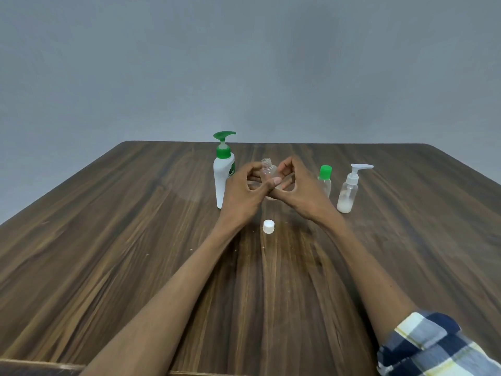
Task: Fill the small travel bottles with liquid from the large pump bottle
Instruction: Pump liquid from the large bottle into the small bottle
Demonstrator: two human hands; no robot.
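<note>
A clear small travel bottle (267, 169) with an open threaded neck stands upright between my hands at the table's middle. My left hand (242, 192) grips it from the left, and my right hand (294, 188) curls round it from the right. Its white cap (268, 226) lies on the table just in front of my hands. The large white pump bottle (222, 176) with a green pump stands right behind my left hand. To the right stand a small bottle with a green cap (324, 180) and a small clear pump bottle (348, 194) holding some white liquid.
The dark wooden table (135, 240) stretches out on all sides, with its far edge against a grey wall. My right forearm ends in a rolled plaid sleeve (431, 346) at the bottom right.
</note>
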